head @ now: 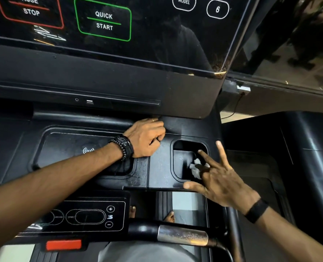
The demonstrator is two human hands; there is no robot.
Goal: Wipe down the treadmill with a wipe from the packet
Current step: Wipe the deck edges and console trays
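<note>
The treadmill console (156, 167) is black and fills the view. A crumpled white wipe (195, 170) lies in the right cup holder (181, 148). My right hand (219, 178) is over that holder with thumb and outer fingers spread straight. One finger lies bent across the wipe and presses it against the holder's wall. My left hand (145, 138) rests as a fist on the ledge between the two recesses, and I see nothing in it. The wipe packet is not in view.
Above the hands is the glossy display with the QUICK START button (103, 20) and the PAUSE STOP button (31, 10). A speed control panel (85, 216), a red safety clip (64, 244) and a metal handlebar grip (183, 235) sit near me. A left tray (62, 148) bears a wireless mark.
</note>
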